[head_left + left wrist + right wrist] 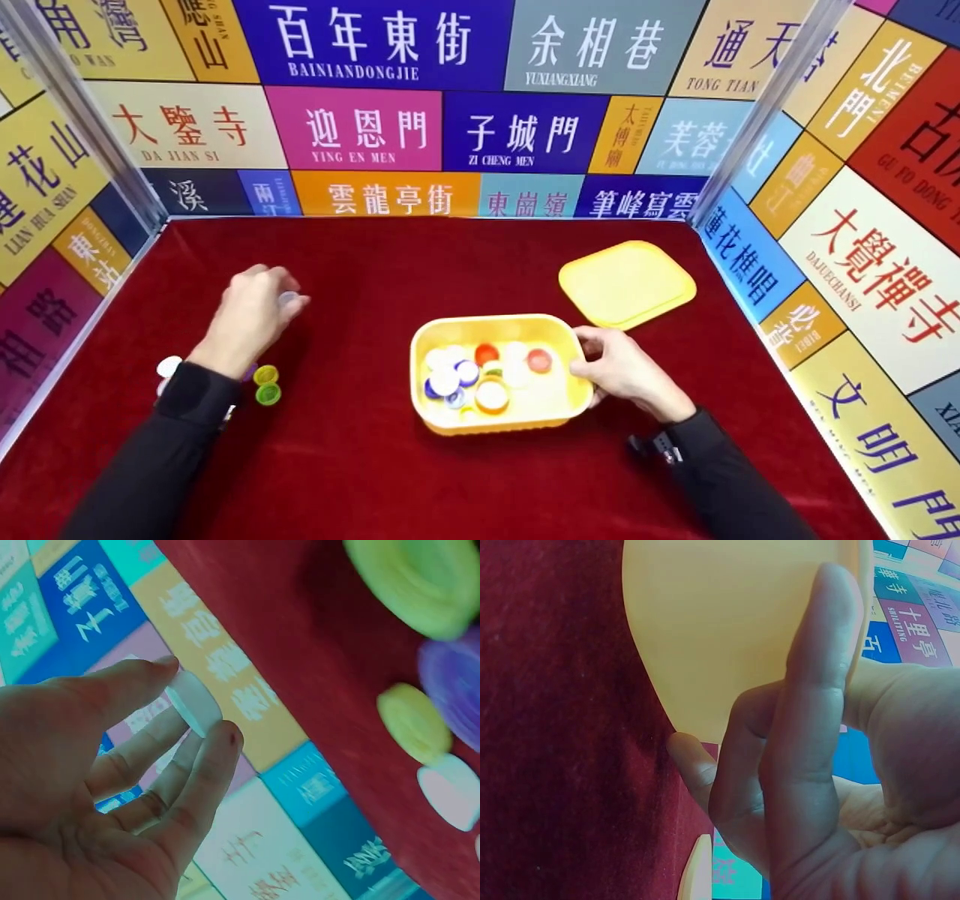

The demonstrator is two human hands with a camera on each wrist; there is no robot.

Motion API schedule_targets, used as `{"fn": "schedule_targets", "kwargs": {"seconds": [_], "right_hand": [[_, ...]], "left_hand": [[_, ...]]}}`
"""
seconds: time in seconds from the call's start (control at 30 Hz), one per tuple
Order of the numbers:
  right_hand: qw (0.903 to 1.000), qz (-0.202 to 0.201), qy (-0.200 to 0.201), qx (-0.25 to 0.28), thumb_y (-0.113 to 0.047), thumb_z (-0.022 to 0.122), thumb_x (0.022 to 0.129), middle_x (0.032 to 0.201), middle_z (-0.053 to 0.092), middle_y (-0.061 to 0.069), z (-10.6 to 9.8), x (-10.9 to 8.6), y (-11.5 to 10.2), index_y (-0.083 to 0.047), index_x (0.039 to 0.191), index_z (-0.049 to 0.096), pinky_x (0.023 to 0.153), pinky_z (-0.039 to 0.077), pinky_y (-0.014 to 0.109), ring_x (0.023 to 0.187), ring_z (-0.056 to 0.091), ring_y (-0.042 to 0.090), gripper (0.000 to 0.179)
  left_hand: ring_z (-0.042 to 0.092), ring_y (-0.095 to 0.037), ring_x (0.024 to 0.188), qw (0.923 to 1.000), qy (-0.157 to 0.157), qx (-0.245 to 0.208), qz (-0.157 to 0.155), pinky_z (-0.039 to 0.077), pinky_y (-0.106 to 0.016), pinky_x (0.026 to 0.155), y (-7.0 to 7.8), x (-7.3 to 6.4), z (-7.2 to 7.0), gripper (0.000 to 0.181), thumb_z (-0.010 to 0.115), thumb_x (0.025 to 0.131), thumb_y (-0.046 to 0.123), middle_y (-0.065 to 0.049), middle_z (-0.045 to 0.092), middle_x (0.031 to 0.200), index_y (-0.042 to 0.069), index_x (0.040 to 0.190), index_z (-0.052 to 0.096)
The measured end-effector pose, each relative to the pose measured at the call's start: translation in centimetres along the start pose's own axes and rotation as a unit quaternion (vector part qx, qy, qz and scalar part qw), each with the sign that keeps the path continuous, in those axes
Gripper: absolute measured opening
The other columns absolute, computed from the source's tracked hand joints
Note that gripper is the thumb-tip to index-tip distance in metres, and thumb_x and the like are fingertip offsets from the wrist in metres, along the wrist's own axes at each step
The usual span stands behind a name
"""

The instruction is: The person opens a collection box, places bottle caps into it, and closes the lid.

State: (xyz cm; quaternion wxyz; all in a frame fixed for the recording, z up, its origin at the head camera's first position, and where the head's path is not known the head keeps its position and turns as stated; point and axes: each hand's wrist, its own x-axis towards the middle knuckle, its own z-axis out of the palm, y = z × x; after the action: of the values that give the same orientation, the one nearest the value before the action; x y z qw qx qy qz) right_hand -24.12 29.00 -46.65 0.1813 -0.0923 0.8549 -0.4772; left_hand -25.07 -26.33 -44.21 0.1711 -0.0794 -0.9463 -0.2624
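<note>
Between thumb and fingertip my left hand pinches a white bottle cap, raised over the left part of the table. Below that wrist lie several loose caps, among them a green cap, a yellow cap and a white cap; the sleeve hides some of them. My right hand grips the right end of a yellow plastic box, thumb at the rim and fingers against the outer wall. Inside the box are several caps, including a red cap and an orange-rimmed cap.
A yellow lid lies flat behind the box to the right. Dark red cloth covers the table. Panels printed with place names stand along the back and both sides.
</note>
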Motion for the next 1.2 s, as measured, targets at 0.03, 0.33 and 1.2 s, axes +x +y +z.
{"fn": "schedule_targets", "kwargs": {"seconds": [0.03, 0.33, 1.2], "right_hand": [[1.0, 0.0, -0.001, 0.0, -0.004, 0.075, 0.102, 0.123, 0.077, 0.029, 0.0, 0.0, 0.0, -0.006, 0.155, 0.07, 0.059, 0.069, 0.039, 0.064, 0.078, 0.021, 0.053], [1.0, -0.007, -0.002, 0.003, -0.003, 0.074, 0.101, 0.123, 0.077, 0.029, 0.0, 0.0, 0.0, -0.006, 0.155, 0.07, 0.058, 0.069, 0.039, 0.063, 0.078, 0.021, 0.054], [0.9999, -0.012, -0.004, 0.001, -0.002, 0.074, 0.102, 0.124, 0.077, 0.03, 0.1, 0.0, 0.1, -0.006, 0.156, 0.069, 0.06, 0.071, 0.045, 0.066, 0.08, 0.025, 0.055]], "left_hand": [[0.073, -0.047, 0.093, 1.0, 0.001, -0.001, 0.007, 0.065, -0.066, 0.088, 0.6, 0.0, 0.1, 0.017, 0.085, 0.105, 0.012, -0.028, 0.075, 0.102, -0.004, 0.11, 0.081], [0.077, -0.04, 0.09, 0.9969, 0.009, -0.019, 0.076, 0.069, -0.055, 0.087, 6.4, 0.4, 2.0, 0.016, 0.088, 0.101, 0.01, -0.022, 0.075, 0.102, -0.003, 0.108, 0.082], [0.077, -0.027, 0.098, 0.946, -0.114, -0.032, 0.302, 0.071, -0.04, 0.09, 17.9, -2.6, 8.5, 0.019, 0.094, 0.097, 0.009, -0.012, 0.077, 0.106, 0.004, 0.11, 0.081]]}}
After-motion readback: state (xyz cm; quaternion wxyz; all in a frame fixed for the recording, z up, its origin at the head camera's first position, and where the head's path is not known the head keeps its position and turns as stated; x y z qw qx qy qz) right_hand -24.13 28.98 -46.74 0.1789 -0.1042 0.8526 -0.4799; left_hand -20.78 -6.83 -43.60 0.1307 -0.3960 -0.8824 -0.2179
